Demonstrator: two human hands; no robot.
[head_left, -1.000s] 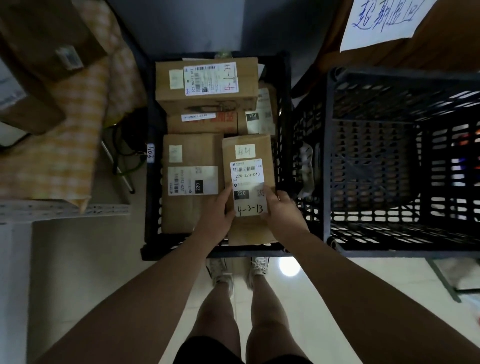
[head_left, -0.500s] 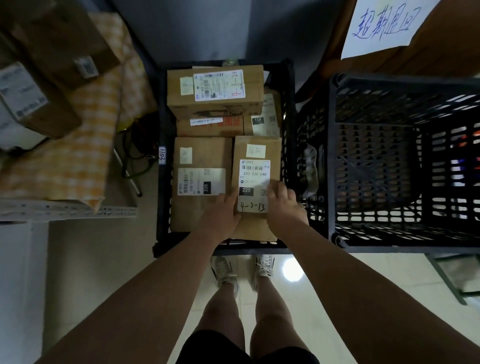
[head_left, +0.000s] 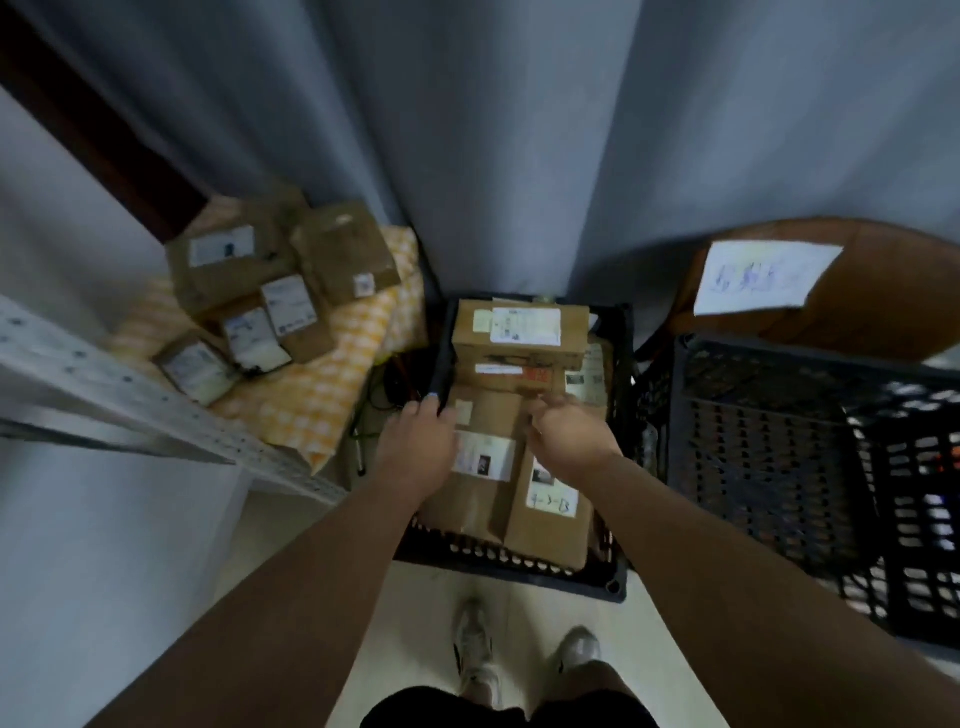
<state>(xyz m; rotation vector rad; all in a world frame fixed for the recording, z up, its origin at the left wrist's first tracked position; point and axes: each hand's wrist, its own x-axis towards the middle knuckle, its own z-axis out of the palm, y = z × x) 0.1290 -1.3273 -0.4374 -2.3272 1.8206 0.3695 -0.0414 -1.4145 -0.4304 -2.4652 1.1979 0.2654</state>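
A black plastic crate (head_left: 608, 577) on the floor holds several brown cardboard parcels with white labels. Two long parcels lie side by side at its front: the left parcel (head_left: 488, 499) and the right parcel (head_left: 550, 530), which is marked "4-3-13". My left hand (head_left: 421, 447) grips the left parcel's left edge, next to the crate's rim. My right hand (head_left: 571, 436) curls its fingers at the far right corner of the same parcel, over the seam between the two. The frame is blurred. A wider parcel (head_left: 519, 332) lies on top at the back of the crate.
A second, empty black crate (head_left: 769, 457) stands at the right, before a brown board with a white paper sign (head_left: 758, 280). At left, more parcels (head_left: 275, 291) lie on an orange checked cloth (head_left: 332, 395) behind a grey metal shelf rail (head_left: 130, 400). A grey curtain hangs behind.
Both hands left the "4-3-13" parcel and moved forward and left onto the left parcel. The camera tilted up and now takes in the curtain and the shelf.
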